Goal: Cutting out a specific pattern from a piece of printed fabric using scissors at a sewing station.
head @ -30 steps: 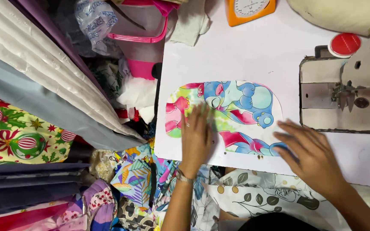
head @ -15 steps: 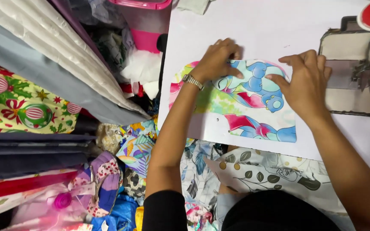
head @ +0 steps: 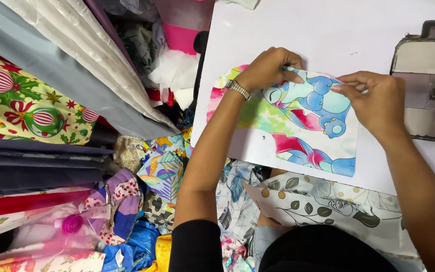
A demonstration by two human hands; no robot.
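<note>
Looking down from my head, my left hand (head: 268,68) is curled shut, pinching the top edge of the colourful cartoon-print fabric piece (head: 303,126) that lies flat on the white table (head: 328,35), and my right hand (head: 373,100) grips the same upper edge with fingers closed on the cloth, just beside the sewing machine (head: 424,85). To my left lean fabric rolls, among them a green one with red-striped ornaments (head: 21,100), and a leaf-print cloth (head: 328,206) drapes below the table edge.

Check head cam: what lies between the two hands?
Head view: only the printed fabric piece spans between the left hand and right hand; both pinch its top edge.
</note>
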